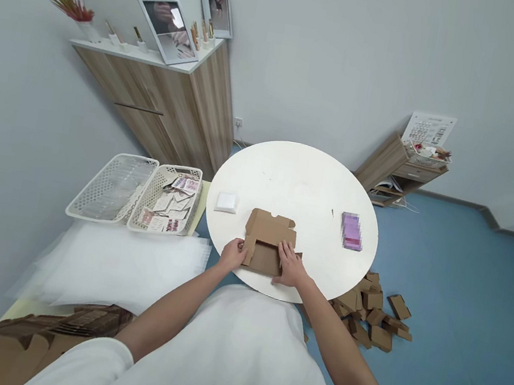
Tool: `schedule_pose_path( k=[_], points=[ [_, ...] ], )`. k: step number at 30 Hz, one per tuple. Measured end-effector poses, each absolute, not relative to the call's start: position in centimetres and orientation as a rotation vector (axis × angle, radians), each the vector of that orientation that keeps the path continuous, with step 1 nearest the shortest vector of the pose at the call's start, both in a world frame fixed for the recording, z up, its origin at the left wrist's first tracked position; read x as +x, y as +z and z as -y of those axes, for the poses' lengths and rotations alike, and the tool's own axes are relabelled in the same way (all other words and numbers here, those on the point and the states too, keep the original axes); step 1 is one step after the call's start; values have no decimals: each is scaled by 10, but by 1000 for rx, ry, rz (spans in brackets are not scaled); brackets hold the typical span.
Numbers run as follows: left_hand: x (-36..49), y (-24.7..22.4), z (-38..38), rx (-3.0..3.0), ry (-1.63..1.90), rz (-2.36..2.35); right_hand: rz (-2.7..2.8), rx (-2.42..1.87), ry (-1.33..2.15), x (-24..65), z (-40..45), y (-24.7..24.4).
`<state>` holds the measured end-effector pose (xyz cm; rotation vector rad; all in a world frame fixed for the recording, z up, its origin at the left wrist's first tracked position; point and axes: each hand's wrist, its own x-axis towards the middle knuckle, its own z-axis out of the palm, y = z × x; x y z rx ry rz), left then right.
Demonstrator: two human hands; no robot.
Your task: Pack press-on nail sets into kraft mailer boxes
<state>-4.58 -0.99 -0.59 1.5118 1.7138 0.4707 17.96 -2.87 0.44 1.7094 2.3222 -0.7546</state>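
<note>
A brown cardboard box (266,258) lies at the near edge of the round white table (290,172), its lid flap standing up on the far side. Around its left wall, my left hand (232,255) is closed, the fingers gripping the cardboard. My right hand (291,265) presses on the right wall, fingers over the edge and thumb on the near side. Inside, the box shows only bare cardboard. Beyond my left hand sits a small white wrapped packet (226,202). Farther right on the table lies a purple packet (351,231), blurred in the picture.
At left, white baskets hold clear plastic trays (115,185) and small printed sachets (171,201). White foam sheets (122,262) and flat cardboard (13,355) lie nearer. Many folded boxes (370,310) are heaped on the floor at right. A wooden cabinet (173,106) stands behind.
</note>
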Motion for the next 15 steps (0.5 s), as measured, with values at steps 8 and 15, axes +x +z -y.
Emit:
schedule_pose_path(
  k=[8, 15],
  points=[
    [-43, -1, 15, 1798, 159, -1748, -2327, 1643, -797, 187, 29, 6],
    [-37, 3, 14, 1803, 100, -1810, -2339, 1652, -779, 186, 31, 6]
  ],
)
